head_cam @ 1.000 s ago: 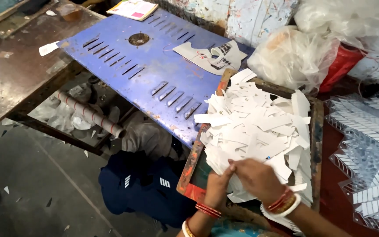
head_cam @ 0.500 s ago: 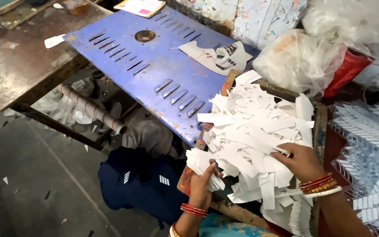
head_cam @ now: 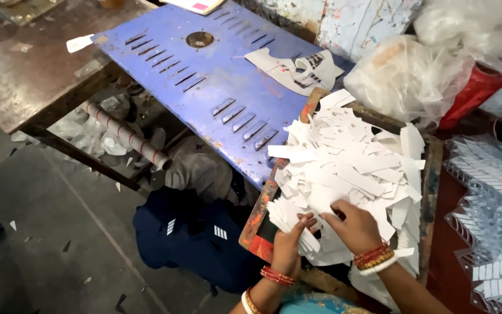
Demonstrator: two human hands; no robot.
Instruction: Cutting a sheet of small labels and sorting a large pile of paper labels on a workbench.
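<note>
A heap of white paper strips (head_cam: 352, 168) lies on a worn wooden tray (head_cam: 257, 229) at the front right. My left hand (head_cam: 289, 244) grips a small stack of strips (head_cam: 283, 212) at the heap's near left edge. My right hand (head_cam: 352, 227) rests on the heap just beside it, its fingers touching the same stack. Both wrists wear red and white bangles.
A blue slotted metal panel (head_cam: 204, 81) lies across a brown table (head_cam: 24, 75) behind the tray, with a cut paper piece (head_cam: 294, 70) on it. Plastic bags (head_cam: 408, 75) sit at the back right. Rows of white strips (head_cam: 495, 215) lie at the right. Dark blue cloth (head_cam: 193, 232) is on the floor.
My right hand came back from the right of the heap to join my left hand on the stack at the near left edge.
</note>
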